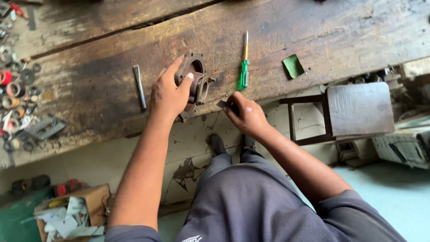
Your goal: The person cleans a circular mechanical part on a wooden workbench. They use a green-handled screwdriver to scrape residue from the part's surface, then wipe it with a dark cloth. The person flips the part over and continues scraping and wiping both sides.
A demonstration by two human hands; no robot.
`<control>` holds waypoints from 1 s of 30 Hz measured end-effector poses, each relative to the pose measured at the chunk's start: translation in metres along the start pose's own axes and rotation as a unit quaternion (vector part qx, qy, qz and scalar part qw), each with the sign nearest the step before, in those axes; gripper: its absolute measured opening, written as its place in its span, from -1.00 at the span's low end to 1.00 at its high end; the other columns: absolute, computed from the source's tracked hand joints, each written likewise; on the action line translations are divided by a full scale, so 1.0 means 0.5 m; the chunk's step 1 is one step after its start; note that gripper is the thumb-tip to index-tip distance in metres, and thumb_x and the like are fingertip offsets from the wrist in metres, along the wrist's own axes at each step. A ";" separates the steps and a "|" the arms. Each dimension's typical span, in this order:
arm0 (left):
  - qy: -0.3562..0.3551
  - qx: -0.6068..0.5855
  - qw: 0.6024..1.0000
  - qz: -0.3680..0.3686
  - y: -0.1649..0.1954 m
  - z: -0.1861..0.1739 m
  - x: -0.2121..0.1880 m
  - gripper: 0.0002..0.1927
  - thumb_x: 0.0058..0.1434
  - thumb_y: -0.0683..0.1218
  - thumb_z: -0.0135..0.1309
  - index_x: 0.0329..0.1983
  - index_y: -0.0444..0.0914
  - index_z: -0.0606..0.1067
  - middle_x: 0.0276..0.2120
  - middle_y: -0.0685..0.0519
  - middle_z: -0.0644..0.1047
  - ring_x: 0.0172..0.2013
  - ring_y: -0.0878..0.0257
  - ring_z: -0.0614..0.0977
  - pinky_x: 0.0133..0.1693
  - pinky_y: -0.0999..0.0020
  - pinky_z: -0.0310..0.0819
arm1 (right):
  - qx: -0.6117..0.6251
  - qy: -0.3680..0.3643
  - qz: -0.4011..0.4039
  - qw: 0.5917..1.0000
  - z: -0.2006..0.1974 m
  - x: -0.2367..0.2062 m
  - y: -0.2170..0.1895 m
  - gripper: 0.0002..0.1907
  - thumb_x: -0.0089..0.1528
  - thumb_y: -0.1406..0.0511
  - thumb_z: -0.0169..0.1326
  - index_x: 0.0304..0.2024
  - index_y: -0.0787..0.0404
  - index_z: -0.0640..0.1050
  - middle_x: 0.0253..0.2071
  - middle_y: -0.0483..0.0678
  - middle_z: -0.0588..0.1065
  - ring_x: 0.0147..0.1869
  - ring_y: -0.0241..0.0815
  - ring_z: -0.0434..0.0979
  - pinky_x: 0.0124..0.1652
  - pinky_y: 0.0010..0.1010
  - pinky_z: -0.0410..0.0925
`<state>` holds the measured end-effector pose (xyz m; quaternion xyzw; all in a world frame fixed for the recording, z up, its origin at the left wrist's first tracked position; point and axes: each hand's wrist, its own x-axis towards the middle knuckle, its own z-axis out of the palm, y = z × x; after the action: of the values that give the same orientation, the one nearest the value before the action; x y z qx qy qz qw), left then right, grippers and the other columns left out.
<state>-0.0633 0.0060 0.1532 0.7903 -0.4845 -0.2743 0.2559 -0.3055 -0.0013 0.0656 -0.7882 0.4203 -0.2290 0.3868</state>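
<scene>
Left hand [168, 94] grips a dark metal housing [193, 85], fingers curled over its upper flange and thumb pressed on the near side, holding the part tilted on edge at the front lip of the workbench [277, 40]. Right hand [244, 114] sits just beside it at the bench edge, fingers closed around a small dark object [222, 104] whose kind cannot be told, its tip pointing toward the housing.

By size, the workbench comes first: a wide, worn wooden slab, stained dark and split by 1 long crack near the far side. Next is the small wooden stool [354, 110] standing on the tiled floor to the right, well apart from both hands. A cardboard box [74, 210] of paper scraps sits on the floor at the lower left. At the left end of the bench lies a scatter of washers, rings and small parts [18, 89]. The housing follows, a rusty brown casting with a round bore and bolt ears. A screwdriver [244, 67] with a green handle and yellow shaft lies on the bench just right of the housing. A short grey metal bar [139, 87] lies left of the left hand. Smallest is 1 green scrap [294, 66], further right.
</scene>
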 end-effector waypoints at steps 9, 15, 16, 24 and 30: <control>0.009 -0.002 0.994 0.110 -0.017 0.019 0.059 -0.52 0.35 -0.01 0.05 0.29 -0.28 0.44 0.25 -0.19 0.48 0.23 -0.13 0.52 0.22 0.09 0.38 | -0.235 0.143 -0.123 0.954 0.054 0.067 -0.021 -0.83 0.28 0.26 0.18 -0.28 0.12 0.44 -0.43 -0.09 0.46 -0.39 -0.06 0.52 -0.32 -0.22 0.31; -0.055 0.038 0.995 0.067 0.014 0.028 0.106 -0.48 0.28 0.03 0.04 0.27 -0.26 0.46 0.13 -0.22 0.54 0.16 -0.13 0.55 0.20 0.08 0.35 | -0.289 0.137 -0.112 0.941 0.056 0.105 -0.021 -0.84 0.24 0.32 0.17 -0.31 0.12 0.41 -0.46 -0.12 0.44 -0.41 -0.09 0.51 -0.35 -0.23 0.28; -0.071 0.047 0.995 0.051 0.021 0.027 0.113 -0.47 0.28 0.04 0.03 0.28 -0.25 0.46 0.11 -0.23 0.54 0.14 -0.13 0.55 0.20 0.08 0.35 | -0.299 0.134 -0.111 0.938 0.055 0.108 -0.023 -0.84 0.26 0.33 0.15 -0.31 0.12 0.39 -0.45 -0.13 0.44 -0.40 -0.11 0.51 -0.35 -0.22 0.28; -0.081 0.064 0.994 0.035 0.023 0.003 0.121 -0.49 0.28 0.04 0.00 0.28 -0.19 0.47 0.08 -0.21 0.57 0.09 -0.10 0.59 0.15 0.06 0.38 | -0.189 0.035 0.042 0.980 0.057 0.125 -0.054 -0.76 0.23 0.26 0.15 -0.22 0.21 0.38 -0.46 0.06 0.51 -0.39 0.17 0.56 -0.40 0.02 0.37; -0.083 0.073 0.993 0.039 0.028 0.015 0.120 -0.48 0.26 0.05 0.00 0.27 -0.20 0.46 0.08 -0.18 0.57 0.08 -0.10 0.60 0.13 0.05 0.39 | -0.189 0.038 0.045 0.980 0.042 0.130 -0.075 -0.76 0.25 0.23 0.14 -0.20 0.20 0.39 -0.45 0.10 0.52 -0.42 0.20 0.56 -0.44 0.04 0.37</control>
<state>-0.0544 -0.0550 0.1462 0.7619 -0.5529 -0.2930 0.1672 -0.2378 -0.0344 0.0855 -0.8180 0.5056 -0.1573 0.2246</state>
